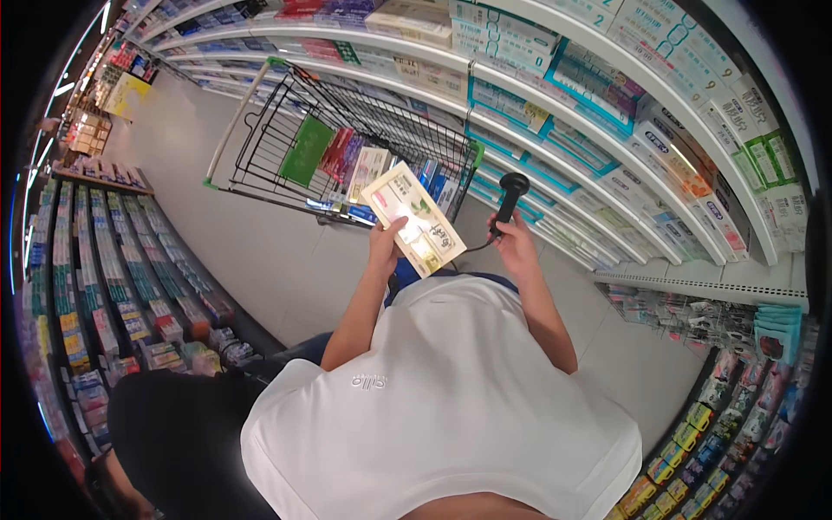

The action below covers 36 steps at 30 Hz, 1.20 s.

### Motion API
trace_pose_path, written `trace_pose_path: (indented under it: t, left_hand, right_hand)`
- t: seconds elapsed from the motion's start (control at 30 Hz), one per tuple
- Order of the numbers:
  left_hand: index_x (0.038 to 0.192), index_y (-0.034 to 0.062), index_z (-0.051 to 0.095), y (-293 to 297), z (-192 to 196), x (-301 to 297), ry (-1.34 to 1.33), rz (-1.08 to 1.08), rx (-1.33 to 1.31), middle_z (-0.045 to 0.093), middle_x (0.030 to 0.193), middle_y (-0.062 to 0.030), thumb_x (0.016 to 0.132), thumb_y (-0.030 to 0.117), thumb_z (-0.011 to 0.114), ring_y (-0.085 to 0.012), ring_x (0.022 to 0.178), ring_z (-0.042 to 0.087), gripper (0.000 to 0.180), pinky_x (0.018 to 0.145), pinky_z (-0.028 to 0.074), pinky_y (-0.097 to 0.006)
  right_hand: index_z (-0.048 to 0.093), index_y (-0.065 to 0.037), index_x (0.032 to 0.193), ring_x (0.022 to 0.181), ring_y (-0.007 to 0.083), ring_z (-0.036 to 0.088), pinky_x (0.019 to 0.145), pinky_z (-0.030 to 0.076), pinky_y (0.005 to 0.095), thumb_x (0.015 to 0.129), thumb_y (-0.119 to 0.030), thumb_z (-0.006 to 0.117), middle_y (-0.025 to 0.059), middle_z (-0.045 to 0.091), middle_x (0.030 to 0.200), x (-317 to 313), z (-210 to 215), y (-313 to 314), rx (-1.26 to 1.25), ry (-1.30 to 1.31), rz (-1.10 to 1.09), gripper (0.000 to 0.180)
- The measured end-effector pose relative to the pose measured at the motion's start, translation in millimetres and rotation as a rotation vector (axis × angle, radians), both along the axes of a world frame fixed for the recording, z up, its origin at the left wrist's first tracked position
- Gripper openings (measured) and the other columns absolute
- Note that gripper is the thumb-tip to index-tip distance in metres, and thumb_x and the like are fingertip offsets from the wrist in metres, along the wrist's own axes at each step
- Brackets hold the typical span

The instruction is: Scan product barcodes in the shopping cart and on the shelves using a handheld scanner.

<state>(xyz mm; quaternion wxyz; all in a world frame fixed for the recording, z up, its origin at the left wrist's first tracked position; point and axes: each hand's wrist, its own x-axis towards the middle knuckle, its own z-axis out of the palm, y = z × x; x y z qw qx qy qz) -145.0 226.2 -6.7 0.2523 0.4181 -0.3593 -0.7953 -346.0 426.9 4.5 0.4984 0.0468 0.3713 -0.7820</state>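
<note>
My left hand grips a flat cream-coloured carton by its lower left edge, thumb on its front face. Light glares off the middle of that face. In my right hand is a black handheld barcode scanner, its head pointing up and away from me. A cable runs from its handle toward my waist. Just beyond the carton stands a wire shopping cart with green trim. Inside lie several boxes, among them red-purple ones, a cream one and blue ones.
White shelves packed with boxed goods curve along the far side and right. Dark stepped shelves of small packages stand at the left. Hanging packets fill a rack at the right. Someone in dark clothing is close at my lower left.
</note>
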Motion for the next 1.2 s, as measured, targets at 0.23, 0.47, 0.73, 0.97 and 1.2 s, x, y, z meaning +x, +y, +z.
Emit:
trace_pose_path:
  t: [0.23,0.47,0.73,0.97,1.2]
  left_hand:
    - [0.119,-0.0037,0.052,2,11,-9,0.110,-0.056,0.020,0.062,0.111,-0.0138,0.087,0.008,0.063,-0.0238,0.098,0.065,0.036,0.085,0.055,-0.037]
    - [0.125,-0.0008,0.048,11,16,-12,0.175,-0.113,0.062,0.060,0.116,-0.0139,0.091,0.019,0.060,-0.0258,0.104,0.062,0.040,0.090,0.052,-0.040]
    - [0.134,0.0018,0.040,8,15,-23,0.326,-0.084,0.143,0.054,0.127,-0.0155,0.098,0.039,0.046,-0.0295,0.116,0.055,0.052,0.100,0.044,-0.044]
    - [0.135,0.0020,0.038,11,25,-29,0.333,-0.096,0.185,0.053,0.128,-0.0161,0.100,0.038,0.042,-0.0295,0.116,0.055,0.051,0.098,0.046,-0.044]
    - [0.134,0.0022,0.039,12,33,-36,0.304,-0.051,0.174,0.054,0.127,-0.0156,0.101,0.038,0.039,-0.0277,0.114,0.057,0.049,0.096,0.048,-0.042]
  right_hand:
    - [0.031,-0.015,0.131,0.087,0.0230,0.058,0.067,0.048,0.0357,0.073,0.007,0.060,0.0117,0.056,0.096,-1,2,-2,-0.069,0.063,0.055,0.069]
    - [0.029,-0.014,0.133,0.082,0.0177,0.057,0.063,0.046,0.0333,0.074,0.003,0.067,0.0103,0.058,0.096,13,20,-4,0.048,0.246,0.176,0.072]
    - [0.021,-0.009,0.142,0.081,0.0153,0.060,0.063,0.047,0.0286,0.069,-0.005,0.079,0.0111,0.061,0.106,24,24,-12,0.140,0.433,0.275,0.093]
    - [0.023,-0.007,0.141,0.078,0.0136,0.058,0.064,0.046,0.0276,0.066,-0.004,0.081,0.0088,0.060,0.104,28,25,-14,0.221,0.502,0.287,0.095]
    - [0.029,-0.005,0.136,0.076,0.0112,0.055,0.067,0.047,0.0264,0.062,-0.006,0.083,0.0062,0.057,0.098,33,15,-16,0.258,0.741,0.231,0.092]
